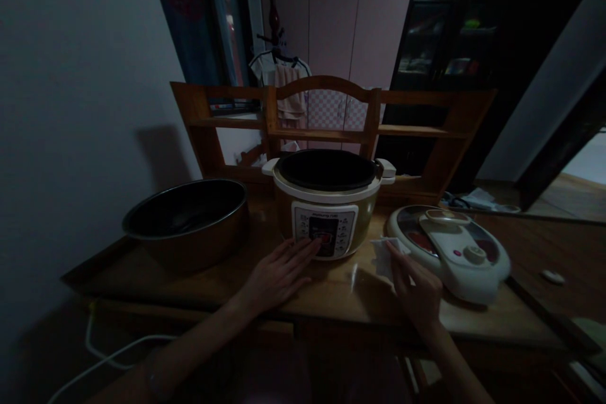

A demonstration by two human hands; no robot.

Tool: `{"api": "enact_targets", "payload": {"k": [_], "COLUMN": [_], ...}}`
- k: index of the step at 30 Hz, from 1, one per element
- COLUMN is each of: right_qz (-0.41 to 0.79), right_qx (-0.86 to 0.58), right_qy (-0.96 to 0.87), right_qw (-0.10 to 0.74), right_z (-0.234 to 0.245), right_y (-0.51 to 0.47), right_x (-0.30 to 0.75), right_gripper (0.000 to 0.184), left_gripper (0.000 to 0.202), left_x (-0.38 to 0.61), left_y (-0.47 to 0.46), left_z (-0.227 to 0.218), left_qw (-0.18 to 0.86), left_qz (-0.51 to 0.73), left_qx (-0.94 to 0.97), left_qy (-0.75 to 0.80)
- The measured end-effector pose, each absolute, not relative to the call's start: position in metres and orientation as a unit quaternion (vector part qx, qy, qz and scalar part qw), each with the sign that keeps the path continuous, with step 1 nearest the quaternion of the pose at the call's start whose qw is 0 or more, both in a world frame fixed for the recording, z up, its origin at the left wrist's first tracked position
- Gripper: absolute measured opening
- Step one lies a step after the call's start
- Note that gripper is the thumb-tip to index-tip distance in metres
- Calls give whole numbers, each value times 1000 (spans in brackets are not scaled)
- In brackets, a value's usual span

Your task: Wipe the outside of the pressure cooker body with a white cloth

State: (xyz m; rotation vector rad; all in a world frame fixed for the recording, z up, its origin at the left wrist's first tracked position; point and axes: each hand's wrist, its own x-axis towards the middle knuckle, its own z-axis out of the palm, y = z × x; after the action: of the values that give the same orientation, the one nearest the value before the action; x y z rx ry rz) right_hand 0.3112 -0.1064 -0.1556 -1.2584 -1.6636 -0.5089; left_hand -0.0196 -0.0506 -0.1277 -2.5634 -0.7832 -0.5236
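A rice cooker body [362, 225] with a cream control panel stands lidless in the middle of the wooden desk. My left hand [280, 273] lies with fingers stretched out, its fingertips over the lower part of that panel. Right of the cooker, my right hand [416, 284] has its fingers closed on a white tissue [382, 257], just above the desk top. The cooker's lid [473, 274], with a glass window and a knob, rests at the right beside that hand. At the left sits a dark inner pot [189, 246].
The wooden desk [341, 303] has a low shelf rack [322, 135] along its back. A white cable [111, 353] hangs at the lower left. A wall [85, 107] borders the left side. Further right lies a small white object [552, 276] on a brown surface.
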Motion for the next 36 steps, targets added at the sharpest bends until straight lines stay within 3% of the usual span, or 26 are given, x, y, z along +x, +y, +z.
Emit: {"api": "enact_targets", "payload": {"k": [8,10,12,15,17,21,25,29,33,36], "right_qz": [-158,-147,-136,-111,-98,-111,-130,-112,-118,-110], "right_qx": [-563,-568,-574,-573,-558,-507,-435,-416,-425,-434], "right_qy": [-651,-642,-634,-634,-639,-667,-724,-756,-757,-763], "right_qw": [484,493,500,508,520,535,518,493,482,466], "right_z": [-155,-155,-156,-153,-148,-125,-98,-96,-114,-126], "right_y": [-110,-109,-107,-103,-102,-102,-96,-85,-82,-89], "right_x": [314,313,311,306,299,269,230,206,199,197], "right_gripper": [38,41,46,52,54,58,61,64,70,73], "left_gripper": [53,53,47,25,25,41,45,51,47,62], "left_x": [-36,-49,-60,-67,-66,-59,-58,-60,-57,-56], "left_y": [-49,-49,-47,-40,-35,-30,-31,-33,-31,-28], "left_z": [-126,-134,-144,-154,-158,-162,-169,-170,-167,-167], "left_qw": [257,249,212,46,-113,-355,-470,-505,-467,-438], "left_qz": [-193,-237,-346,-505,-559,-588,-566,-569,-583,-585], "left_qx": [-937,-931,-883,-728,-613,-463,-425,-417,-426,-457], "left_qy": [-138,-126,-234,-461,-547,-560,-527,-497,-511,-506]}}
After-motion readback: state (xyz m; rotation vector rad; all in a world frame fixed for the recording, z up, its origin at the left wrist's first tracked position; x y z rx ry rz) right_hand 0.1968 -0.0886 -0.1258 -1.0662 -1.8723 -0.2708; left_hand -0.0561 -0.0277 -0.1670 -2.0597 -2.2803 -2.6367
